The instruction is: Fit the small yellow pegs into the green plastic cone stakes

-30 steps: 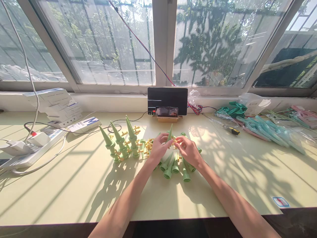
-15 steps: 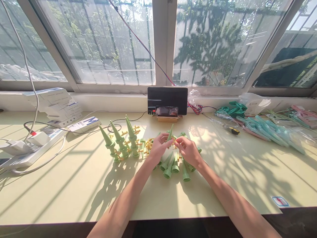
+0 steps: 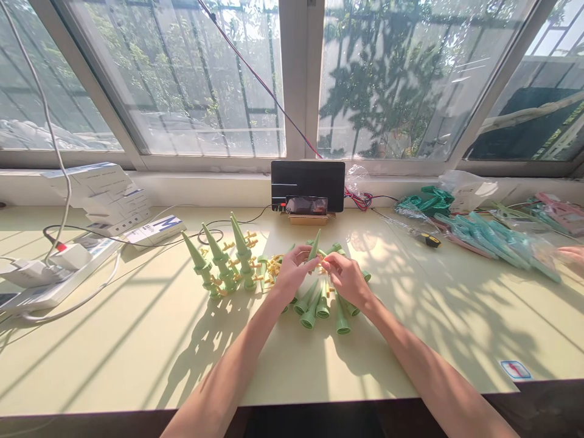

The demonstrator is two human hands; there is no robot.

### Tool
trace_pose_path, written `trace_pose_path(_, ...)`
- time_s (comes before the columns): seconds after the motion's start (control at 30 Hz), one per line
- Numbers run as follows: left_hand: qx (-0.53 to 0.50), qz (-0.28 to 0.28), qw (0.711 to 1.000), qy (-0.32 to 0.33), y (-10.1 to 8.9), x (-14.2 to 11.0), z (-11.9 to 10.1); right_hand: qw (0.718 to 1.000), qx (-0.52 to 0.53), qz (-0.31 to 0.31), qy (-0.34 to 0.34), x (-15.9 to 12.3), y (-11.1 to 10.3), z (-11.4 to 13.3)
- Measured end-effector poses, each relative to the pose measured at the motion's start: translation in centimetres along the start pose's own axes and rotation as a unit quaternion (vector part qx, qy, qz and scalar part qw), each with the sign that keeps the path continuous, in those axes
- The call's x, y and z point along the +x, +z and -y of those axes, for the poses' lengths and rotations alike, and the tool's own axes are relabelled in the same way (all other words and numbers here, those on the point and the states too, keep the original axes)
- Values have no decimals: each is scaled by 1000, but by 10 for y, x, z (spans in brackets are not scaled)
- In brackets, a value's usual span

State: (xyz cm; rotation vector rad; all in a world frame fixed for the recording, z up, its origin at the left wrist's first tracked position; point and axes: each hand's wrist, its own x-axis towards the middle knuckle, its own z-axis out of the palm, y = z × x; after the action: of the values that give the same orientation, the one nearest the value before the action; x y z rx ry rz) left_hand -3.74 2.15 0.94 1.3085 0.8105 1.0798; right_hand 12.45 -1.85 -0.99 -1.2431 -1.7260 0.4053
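My left hand (image 3: pixel 295 267) is closed around a green plastic watering spike (image 3: pixel 314 244), its pointed tip up. Close against it, my right hand (image 3: pixel 345 277) pinches at the spike's side, where a bit of yellow shows; the fingers hide most of that part. Below and between my hands lie several loose green spikes (image 3: pixel 308 317) with their threaded open ends toward me. A heap of small yellow valves (image 3: pixel 274 266) is left of my left hand. Further left, three spikes (image 3: pixel 222 261) fitted with yellow valves stand upright with tips up.
A black tablet (image 3: pixel 308 176) and a phone (image 3: pixel 306 205) stand at the back. White boxes (image 3: pixel 100 194) and a power strip (image 3: pixel 59 280) are on the left. Bagged teal pieces (image 3: pixel 497 240) and a black-yellow tape measure (image 3: pixel 431 241) lie right. Another person's hand (image 3: pixel 572 255) shows at the right edge.
Another person's hand has come into view at the right edge, by the bagged pieces. My hands stay nearly in place on the spike.
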Motion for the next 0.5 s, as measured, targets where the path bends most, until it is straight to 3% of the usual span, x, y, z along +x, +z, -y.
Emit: trace_pose_path(0.5, -1, 16, 1000, 10, -1, 0, 4, 999, -28, -5, -29, -1, 2, -4)
